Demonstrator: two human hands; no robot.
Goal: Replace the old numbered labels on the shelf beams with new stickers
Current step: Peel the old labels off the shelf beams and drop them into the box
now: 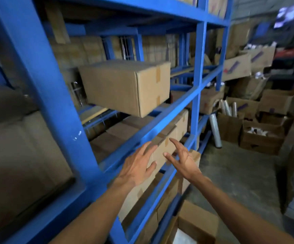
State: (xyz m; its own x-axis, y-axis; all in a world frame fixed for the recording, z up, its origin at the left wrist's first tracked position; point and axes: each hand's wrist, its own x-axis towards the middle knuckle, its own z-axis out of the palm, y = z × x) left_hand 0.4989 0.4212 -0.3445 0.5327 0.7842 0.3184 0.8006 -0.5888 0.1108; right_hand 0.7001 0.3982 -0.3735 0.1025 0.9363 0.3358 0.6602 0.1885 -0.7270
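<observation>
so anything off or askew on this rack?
Yes. The large cardboard box on the middle shelf sits skewed, its taped end jutting past the blue beam. Beyond the rack, a film roll leans on open cartons. No labels are legible on the beams.

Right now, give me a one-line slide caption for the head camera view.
Both bare hands, left hand and right hand, reach open toward a blue shelf beam fronting stacked cardboard boxes.

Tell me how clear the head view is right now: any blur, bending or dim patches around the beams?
Head view: motion blur smears the far right edge and near left boxes; wide-angle bending tilts the blue upright; both open hands, left hand and right hand, read fairly sharp; upper shelves are dim; no label legible.
</observation>
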